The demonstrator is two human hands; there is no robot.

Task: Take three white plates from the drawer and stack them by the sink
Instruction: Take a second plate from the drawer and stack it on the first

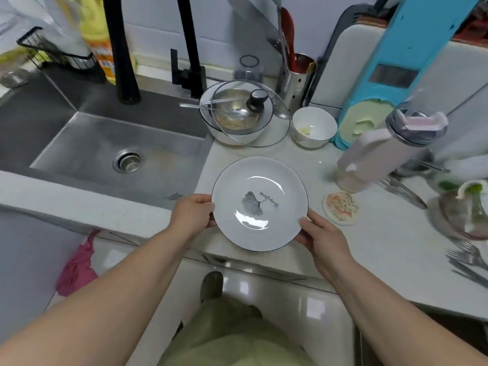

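fingers of the left hand [194, 213] and right hand [320, 237] grasp opposite rims of the white plate [260, 203] over the counter's [369, 247] front edge beside the sink [105, 154]; lower it flat, clear of the glass lid [250, 112].

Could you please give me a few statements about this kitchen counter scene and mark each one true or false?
1. Both hands hold one white plate with a dark rim and a grey leaf print. True: the left hand has its grip on the left edge, the right hand on the lower right edge.
2. The grey steel sink is full of dishes. False: its basin holds no dishes.
3. A glass lid with a black knob rests on a steel bowl. True.
4. The small white bowl lies upside down. False: it stands upright, open side up.
5. The plate lies to the right of the sink. True.
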